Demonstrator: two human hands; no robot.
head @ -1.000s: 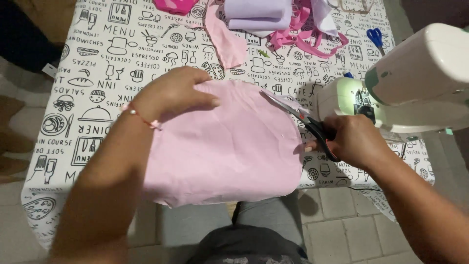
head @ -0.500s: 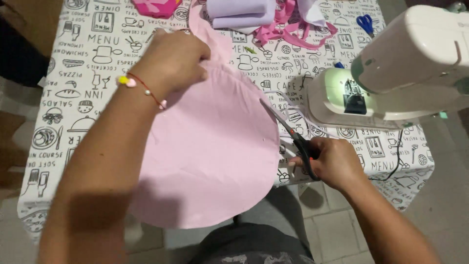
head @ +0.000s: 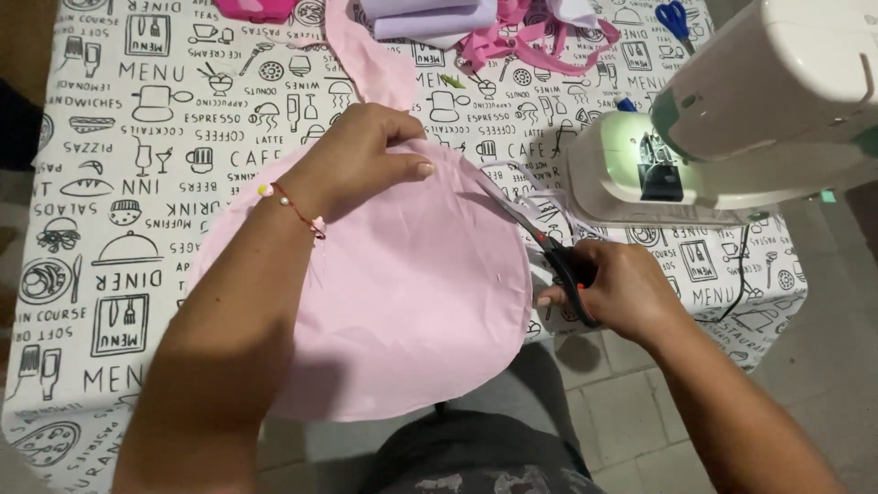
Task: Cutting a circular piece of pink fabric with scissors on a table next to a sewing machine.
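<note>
A rounded piece of pale pink fabric point(head: 412, 302) lies on the table and hangs over its near edge. My left hand point(head: 357, 160) grips the fabric's far edge, with a red beaded bracelet on the wrist. My right hand point(head: 613, 288) holds a pair of black-handled scissors point(head: 540, 242), whose blades meet the fabric's right edge. A thin white strip of cloth trails beside the blades.
A white sewing machine point(head: 732, 110) stands at the right with its lamp lit. The table wears a white cloth with black prints point(head: 119, 183). A pink fabric strip point(head: 366, 55), lilac folded cloth point(head: 430, 18), pink scraps point(head: 540, 37) and blue scissors point(head: 675, 18) lie at the far side.
The pink fabric has been turned and spread out toward me. My left hand shifted along its far edge, and the scissors moved along the right curve.
</note>
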